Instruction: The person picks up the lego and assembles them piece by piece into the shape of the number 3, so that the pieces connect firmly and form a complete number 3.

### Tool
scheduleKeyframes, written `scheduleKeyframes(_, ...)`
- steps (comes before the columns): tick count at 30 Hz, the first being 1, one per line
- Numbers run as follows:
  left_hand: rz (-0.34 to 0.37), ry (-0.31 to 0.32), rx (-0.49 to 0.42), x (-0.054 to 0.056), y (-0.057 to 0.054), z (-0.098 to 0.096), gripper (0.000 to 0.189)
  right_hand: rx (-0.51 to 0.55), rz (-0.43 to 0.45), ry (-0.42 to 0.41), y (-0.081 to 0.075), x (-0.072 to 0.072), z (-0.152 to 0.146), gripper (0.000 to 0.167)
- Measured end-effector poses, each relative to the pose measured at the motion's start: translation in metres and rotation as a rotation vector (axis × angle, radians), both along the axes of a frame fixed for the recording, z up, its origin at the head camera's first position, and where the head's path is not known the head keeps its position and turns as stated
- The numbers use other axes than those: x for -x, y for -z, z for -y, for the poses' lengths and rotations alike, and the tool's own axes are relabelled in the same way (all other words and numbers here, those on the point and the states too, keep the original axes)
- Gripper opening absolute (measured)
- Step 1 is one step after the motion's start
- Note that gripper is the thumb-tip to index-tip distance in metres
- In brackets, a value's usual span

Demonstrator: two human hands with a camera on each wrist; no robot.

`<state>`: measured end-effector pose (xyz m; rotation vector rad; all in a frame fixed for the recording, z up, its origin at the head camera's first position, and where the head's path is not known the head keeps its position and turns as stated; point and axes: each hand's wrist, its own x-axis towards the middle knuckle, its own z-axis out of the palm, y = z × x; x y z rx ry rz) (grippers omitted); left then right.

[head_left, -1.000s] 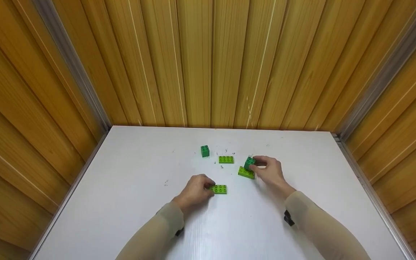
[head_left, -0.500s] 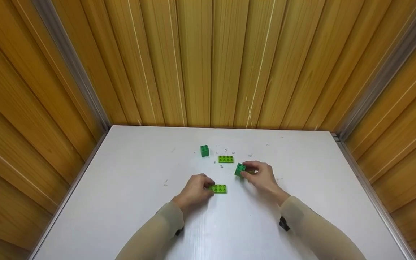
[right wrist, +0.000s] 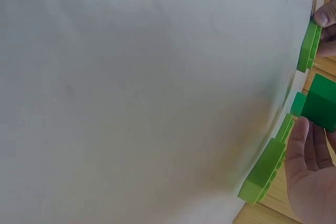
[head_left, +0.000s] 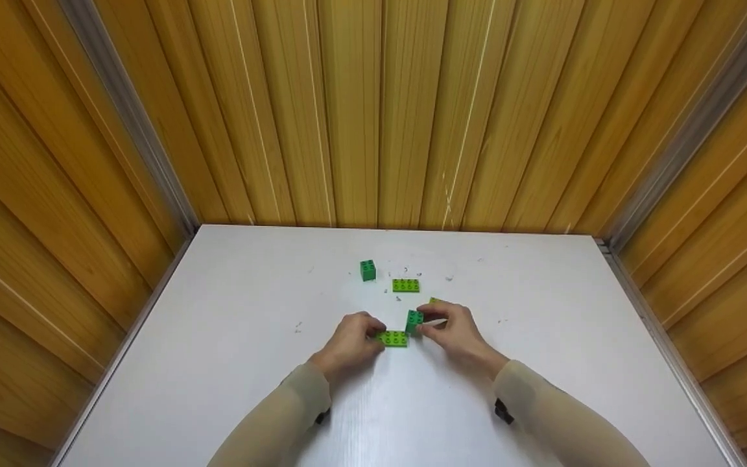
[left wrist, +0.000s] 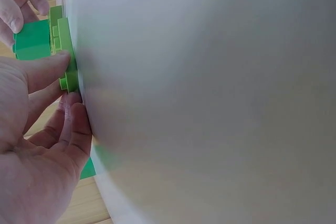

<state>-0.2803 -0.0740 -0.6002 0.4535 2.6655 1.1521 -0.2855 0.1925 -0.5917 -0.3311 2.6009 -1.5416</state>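
Note:
My left hand (head_left: 351,339) pinches the left end of a flat lime-green toy brick (head_left: 395,338) on the white table; thumb and finger grip its sides in the left wrist view. My right hand (head_left: 456,332) pinches a taller dark green brick (head_left: 414,321) between thumb and fingers, at the right end of that lime brick. In the right wrist view the dark green brick (right wrist: 321,102) shows raised off the table. Another flat lime brick (right wrist: 263,170) lies beside my right hand; in the head view the hand mostly hides it.
A second dark green brick (head_left: 367,270) stands farther back on the white table (head_left: 250,292). Right of it lies one more flat lime brick (head_left: 406,286). Small dark marks dot the tabletop around them. Wood-patterned walls (head_left: 347,117) close in the back and sides.
My right hand has carried the dark green brick left and nearer to me, from over the right-hand lime brick to the one in my left hand. The left hand has stayed put.

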Motion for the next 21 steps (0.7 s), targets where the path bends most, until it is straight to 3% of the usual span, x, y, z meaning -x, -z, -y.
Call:
scheduleKeyframes(8,-0.037,0.004,0.007,-0.002,0.0,-0.002,0.04,0.06,0.012,-0.078,0.002,-0.003,0.006,0.036)
scheduleKeyframes(15,-0.043,-0.022,-0.01,-0.006,-0.004,-0.004,0.056,0.05,-0.008,-0.115,0.001,-0.003,0.012,0.037)
scheduleKeyframes(21,-0.066,0.014,-0.086,-0.005,-0.006,-0.004,0.044,0.057,-0.008,-0.147,0.002,-0.003,0.014,0.037)
